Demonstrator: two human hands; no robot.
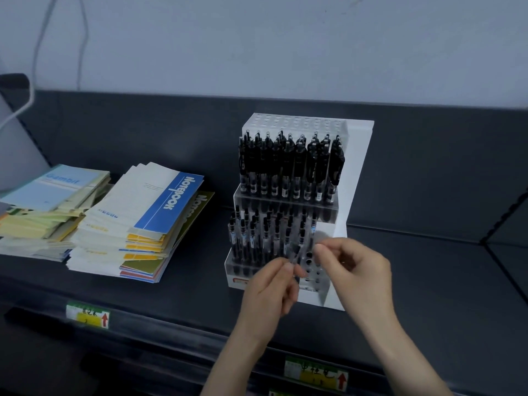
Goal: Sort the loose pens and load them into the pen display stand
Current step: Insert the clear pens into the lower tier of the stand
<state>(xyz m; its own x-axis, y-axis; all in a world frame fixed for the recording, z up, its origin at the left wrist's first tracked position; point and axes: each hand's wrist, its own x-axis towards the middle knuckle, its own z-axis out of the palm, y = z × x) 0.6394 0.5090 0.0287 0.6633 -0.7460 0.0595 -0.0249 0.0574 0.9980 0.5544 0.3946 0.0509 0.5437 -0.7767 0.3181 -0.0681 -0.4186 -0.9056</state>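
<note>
A white stepped pen display stand (pixel 357 172) sits on the dark shelf. Its middle tier holds several black pens (pixel 288 164), the lower tier several slimmer pens (pixel 257 235), and the top tier's holes are bare. In front of the lower tier's right side, both hands hold one blurred clear pen (pixel 300 250) between them. My left hand (pixel 271 290) pinches its lower end. My right hand (pixel 357 270) pinches its upper end. Open holes show just behind the pen.
Stacks of notebooks (pixel 148 221) and more exercise books (pixel 51 201) lie left of the stand. The dark shelf (pixel 428 281) runs right, with price labels (pixel 88 315) on its front edge. A grey wall with hanging cables stands behind.
</note>
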